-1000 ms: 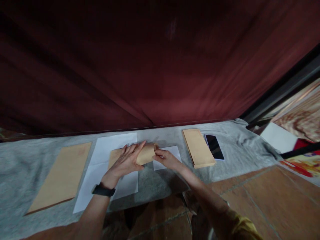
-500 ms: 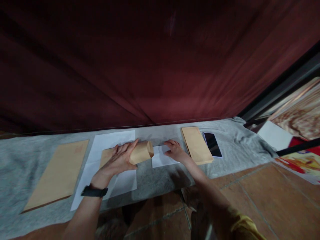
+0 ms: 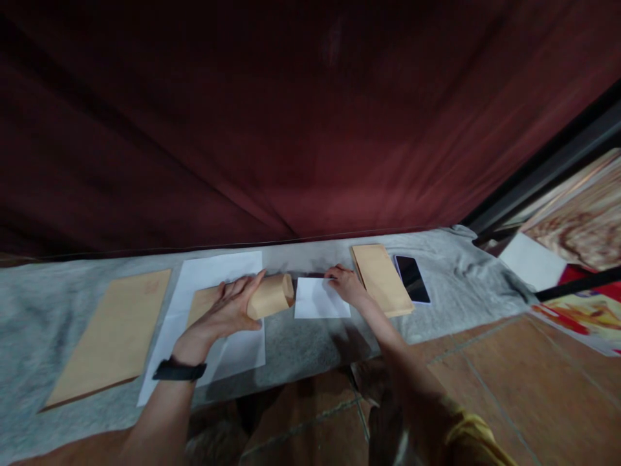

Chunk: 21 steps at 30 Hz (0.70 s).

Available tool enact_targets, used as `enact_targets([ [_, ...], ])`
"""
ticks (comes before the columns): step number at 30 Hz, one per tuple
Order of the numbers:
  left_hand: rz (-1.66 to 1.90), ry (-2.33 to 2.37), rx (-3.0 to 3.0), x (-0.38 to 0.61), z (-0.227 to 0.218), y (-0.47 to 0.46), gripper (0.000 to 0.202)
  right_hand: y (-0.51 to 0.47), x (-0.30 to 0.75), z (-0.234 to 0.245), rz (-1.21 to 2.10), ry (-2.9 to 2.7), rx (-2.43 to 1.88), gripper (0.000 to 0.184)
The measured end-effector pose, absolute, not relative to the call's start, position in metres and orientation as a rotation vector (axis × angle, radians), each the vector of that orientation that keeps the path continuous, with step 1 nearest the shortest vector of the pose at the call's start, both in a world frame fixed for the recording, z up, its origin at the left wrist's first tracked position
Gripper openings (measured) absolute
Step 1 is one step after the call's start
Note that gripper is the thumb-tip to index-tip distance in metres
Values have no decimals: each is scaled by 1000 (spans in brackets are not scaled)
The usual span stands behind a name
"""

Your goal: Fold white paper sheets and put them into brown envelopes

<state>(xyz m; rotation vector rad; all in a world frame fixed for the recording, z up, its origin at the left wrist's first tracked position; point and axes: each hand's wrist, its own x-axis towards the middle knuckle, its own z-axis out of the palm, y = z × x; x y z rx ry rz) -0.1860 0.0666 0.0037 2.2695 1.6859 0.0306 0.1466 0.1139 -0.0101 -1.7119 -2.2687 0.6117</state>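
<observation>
My left hand (image 3: 231, 307), with a black band at the wrist, grips a brown envelope (image 3: 270, 295) and holds its mouth bulged open toward the right. The envelope lies partly on a large white sheet (image 3: 208, 304). My right hand (image 3: 346, 285) pinches the far right corner of a small folded white paper (image 3: 319, 299) that rests on the grey cloth (image 3: 310, 336) just right of the envelope's mouth.
A stack of brown envelopes (image 3: 382, 278) lies right of my right hand, with a dark phone (image 3: 412, 278) beside it. A single brown envelope (image 3: 111, 336) lies at the left. A dark red curtain (image 3: 291, 129) hangs behind. Tiled floor (image 3: 509, 388) is in front.
My right hand left the envelope's mouth and moved right to the small white paper, now pinching its far corner. My left hand kept the envelope open.
</observation>
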Motion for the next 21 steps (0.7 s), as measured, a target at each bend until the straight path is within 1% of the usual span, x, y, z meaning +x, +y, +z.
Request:
enact_targets([
  [5, 56, 1682, 2287, -181, 3, 65, 114, 111, 143, -10, 487, -2269, -1836, 23],
  [11, 20, 1713, 2272, -186, 8, 66, 114, 90, 148, -15, 400, -2038, -2144, 37],
  [16, 34, 1717, 2295, -189, 3, 66, 115, 70, 149, -15, 270, -1949, -2249, 55],
  [19, 12, 1727, 2286, -189, 1, 67, 116, 66, 150, -13, 317, -1998, -2251, 54],
  [21, -17, 1739, 2270, -189, 2, 68, 116, 68, 152, -14, 384, -2030, -2218, 50],
])
